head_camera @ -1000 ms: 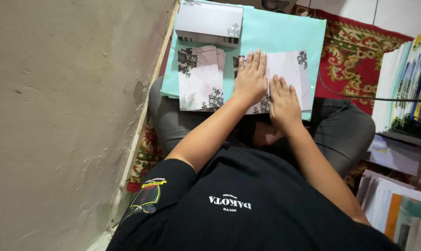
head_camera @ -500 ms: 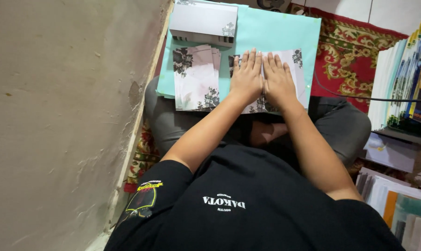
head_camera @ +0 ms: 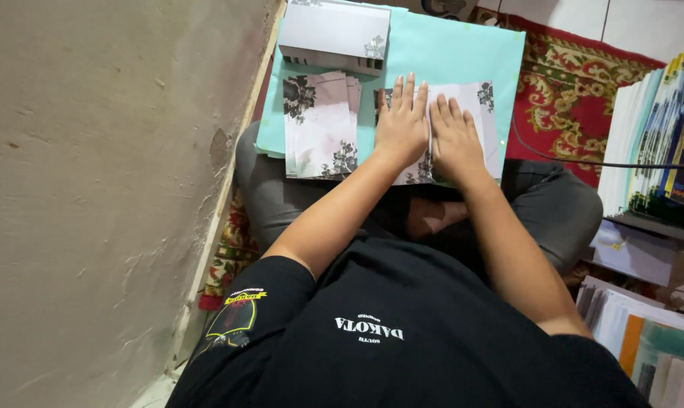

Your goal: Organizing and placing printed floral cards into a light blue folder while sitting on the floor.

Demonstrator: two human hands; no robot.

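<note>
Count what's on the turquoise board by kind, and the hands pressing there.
Floral card under the hands: 1
Fanned stack of floral cards: 1
Block of grey cards: 1
Hands, left hand and right hand: 2
Total: 5, all on the turquoise board.

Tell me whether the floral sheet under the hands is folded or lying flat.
Lying flat, as far as shows: the floral sheet rests on the turquoise board, left hand and right hand pressing it down. Any fold beneath them is hidden.
</note>
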